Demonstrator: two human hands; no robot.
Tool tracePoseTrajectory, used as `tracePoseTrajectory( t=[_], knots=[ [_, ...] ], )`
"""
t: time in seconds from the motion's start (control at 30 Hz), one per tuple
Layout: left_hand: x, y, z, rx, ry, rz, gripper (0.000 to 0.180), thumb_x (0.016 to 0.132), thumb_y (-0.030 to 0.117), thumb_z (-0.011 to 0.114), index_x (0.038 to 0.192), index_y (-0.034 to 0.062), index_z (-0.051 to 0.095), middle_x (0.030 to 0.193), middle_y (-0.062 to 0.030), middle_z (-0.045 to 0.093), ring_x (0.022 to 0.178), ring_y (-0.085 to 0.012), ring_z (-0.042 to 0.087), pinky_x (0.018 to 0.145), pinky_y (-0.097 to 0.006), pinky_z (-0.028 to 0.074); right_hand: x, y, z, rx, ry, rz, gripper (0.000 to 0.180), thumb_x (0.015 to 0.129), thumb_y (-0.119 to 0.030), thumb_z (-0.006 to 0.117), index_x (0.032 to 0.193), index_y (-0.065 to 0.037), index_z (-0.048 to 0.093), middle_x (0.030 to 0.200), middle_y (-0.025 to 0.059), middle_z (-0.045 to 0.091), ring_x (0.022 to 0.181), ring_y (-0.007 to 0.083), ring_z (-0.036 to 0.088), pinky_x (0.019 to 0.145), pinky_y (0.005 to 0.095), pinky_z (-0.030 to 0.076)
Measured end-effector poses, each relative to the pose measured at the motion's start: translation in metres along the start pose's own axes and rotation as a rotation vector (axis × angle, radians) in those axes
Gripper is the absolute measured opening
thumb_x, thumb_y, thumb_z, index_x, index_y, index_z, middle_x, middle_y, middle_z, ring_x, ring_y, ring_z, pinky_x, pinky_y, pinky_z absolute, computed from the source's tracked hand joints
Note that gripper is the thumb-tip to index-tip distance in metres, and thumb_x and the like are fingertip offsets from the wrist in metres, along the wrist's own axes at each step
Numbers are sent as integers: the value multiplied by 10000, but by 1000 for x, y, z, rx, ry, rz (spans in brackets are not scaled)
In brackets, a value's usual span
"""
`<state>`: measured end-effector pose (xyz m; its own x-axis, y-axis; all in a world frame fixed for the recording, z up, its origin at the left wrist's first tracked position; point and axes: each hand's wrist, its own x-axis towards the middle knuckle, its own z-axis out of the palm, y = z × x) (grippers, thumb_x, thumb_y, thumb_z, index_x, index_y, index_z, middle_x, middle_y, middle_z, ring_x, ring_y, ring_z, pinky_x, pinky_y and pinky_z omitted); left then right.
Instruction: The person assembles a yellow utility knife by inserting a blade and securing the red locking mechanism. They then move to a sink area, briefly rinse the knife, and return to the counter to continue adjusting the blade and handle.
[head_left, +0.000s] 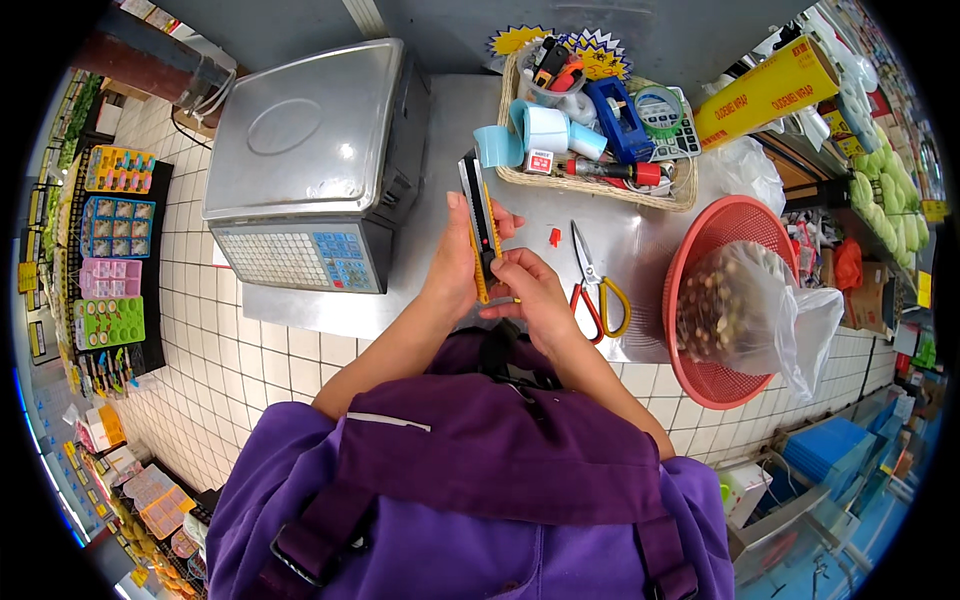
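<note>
Holding a yellow-and-black box cutter lengthwise away from the body, tip toward the counter's far edge, left hand wrapped around it, right hand pinching its near end.

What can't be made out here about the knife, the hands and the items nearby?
- Head view: whether the utility knife has its blade out; too small.
- Its lower end: covered by the right hand.
- Left hand palm: turned away.
- Bag contents in the red basket: blurred by plastic.
- Wicker basket items: overlapping.

Bare counter lies between scale, wicker basket and scissors.
</note>
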<state>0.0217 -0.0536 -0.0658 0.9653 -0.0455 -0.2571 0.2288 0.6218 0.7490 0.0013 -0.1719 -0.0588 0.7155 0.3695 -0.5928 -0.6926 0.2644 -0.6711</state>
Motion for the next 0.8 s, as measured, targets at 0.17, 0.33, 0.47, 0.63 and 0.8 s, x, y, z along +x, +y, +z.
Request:
tracePoseTrajectory(
  t=[0.17, 0.33, 0.47, 0.63, 0.8],
  knots=[
    [-3, 2, 1, 76, -53, 18, 596, 892, 603, 249, 882, 55, 483, 818, -55, 480, 962, -223, 490, 849, -354, 385, -1, -4, 2, 30, -22, 9, 246, 848, -275, 541, 958, -56, 519, 890, 34, 526, 763, 119, 530, 606, 306, 538],
    [-5, 0, 2, 135, -114, 2, 581, 898, 590, 252, 872, 56, 478, 808, -51, 480, 940, -218, 494, 804, -337, 412, -3, -8, 8, 45, 1, 30, 226, 820, -214, 530, 962, -40, 513, 901, 50, 511, 750, 121, 511, 607, 299, 538],
    [-5, -1, 5, 44, -28, -39, 578, 896, 592, 257, 869, 57, 474, 787, -47, 477, 881, -203, 501, 816, -331, 408, -2, 0, 3, 71, 7, 57, 220, 799, -152, 467, 985, -39, 490, 926, 77, 530, 804, 165, 557, 638, 342, 534],
    [12, 7, -2, -17, 56, 90, 585, 887, 602, 266, 863, 56, 471, 739, -46, 474, 802, -194, 506, 849, -338, 400, -1, 21, -4, 105, 17, 180, 175, 780, -106, 487, 940, -34, 499, 806, 70, 548, 703, 141, 556, 591, 305, 528],
    [22, 30, 3, -120, 46, 80, 571, 868, 623, 303, 839, 89, 503, 730, -34, 483, 769, -189, 501, 791, -340, 426, 3, 23, -13, 173, -112, 151, 146, 793, -82, 498, 935, -51, 509, 774, 65, 582, 631, 130, 554, 537, 270, 481]
  ],
)
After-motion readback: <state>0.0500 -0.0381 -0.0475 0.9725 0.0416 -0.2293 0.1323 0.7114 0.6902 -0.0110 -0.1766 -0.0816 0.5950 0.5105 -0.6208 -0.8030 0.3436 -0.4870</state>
